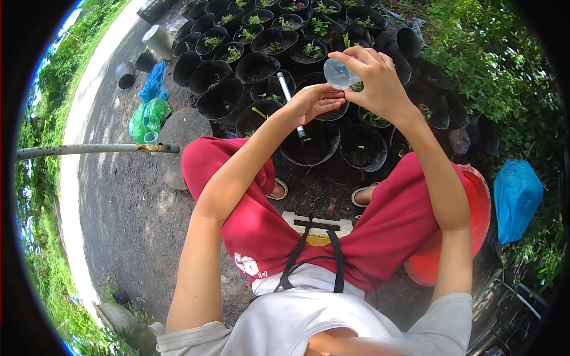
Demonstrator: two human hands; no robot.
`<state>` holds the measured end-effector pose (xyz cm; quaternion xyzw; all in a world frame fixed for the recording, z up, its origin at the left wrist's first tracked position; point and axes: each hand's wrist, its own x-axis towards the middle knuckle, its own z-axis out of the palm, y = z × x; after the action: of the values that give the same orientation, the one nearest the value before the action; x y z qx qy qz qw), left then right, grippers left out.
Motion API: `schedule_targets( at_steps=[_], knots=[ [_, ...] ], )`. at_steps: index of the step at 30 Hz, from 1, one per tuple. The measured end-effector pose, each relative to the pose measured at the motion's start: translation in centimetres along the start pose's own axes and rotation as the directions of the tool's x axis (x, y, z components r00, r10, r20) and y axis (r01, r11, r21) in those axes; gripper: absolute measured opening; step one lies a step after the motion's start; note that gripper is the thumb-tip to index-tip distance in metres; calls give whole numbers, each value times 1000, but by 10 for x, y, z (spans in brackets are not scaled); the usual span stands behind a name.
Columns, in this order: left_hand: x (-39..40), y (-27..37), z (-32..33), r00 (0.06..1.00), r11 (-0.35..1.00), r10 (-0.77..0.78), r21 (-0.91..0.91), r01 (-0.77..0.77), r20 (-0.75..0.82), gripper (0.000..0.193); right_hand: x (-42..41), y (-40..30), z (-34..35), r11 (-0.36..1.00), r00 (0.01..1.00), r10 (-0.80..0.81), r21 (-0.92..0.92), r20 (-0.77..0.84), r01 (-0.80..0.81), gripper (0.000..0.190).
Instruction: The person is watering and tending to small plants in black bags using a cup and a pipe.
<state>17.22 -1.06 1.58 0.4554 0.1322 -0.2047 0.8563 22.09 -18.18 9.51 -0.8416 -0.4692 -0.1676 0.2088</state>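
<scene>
My right hand [376, 80] grips a clear plastic cup [340, 73] by its side, tilted over the black plant pots. My left hand [316, 102] is just below and left of the cup, palm up with its fingers partly curled; whether it touches the cup or holds anything small I cannot tell. Under my hands stand black nursery pots [311, 144] with soil, several with small green seedlings or cuttings. A metal tube with black ends [287, 91] leans in the pots, left of my left hand. In front of my right knee is a pot with a small sprout [364, 151].
Left lie a green plastic bag [149, 118], a blue plastic bag [154, 82], another clear cup [151, 137] and a round stone slab [185, 129], with a rusty pipe [98, 149] reaching across. Right are a red basin [478, 200], a blue sack [516, 200] and dense foliage [481, 66].
</scene>
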Motion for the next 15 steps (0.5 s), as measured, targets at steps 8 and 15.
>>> schedule_targets(
  at_steps=[8,15],
  knots=[
    [9,-15,-14,997,985,42,-164,-52,-64,21,-2,-14,4,998,998,-56,8,-32,57,54],
    [8,-15,-19,997,988,-24,-149,36,78,25,-2,-24,5,993,992,-117,-7,-38,117,52]
  ],
)
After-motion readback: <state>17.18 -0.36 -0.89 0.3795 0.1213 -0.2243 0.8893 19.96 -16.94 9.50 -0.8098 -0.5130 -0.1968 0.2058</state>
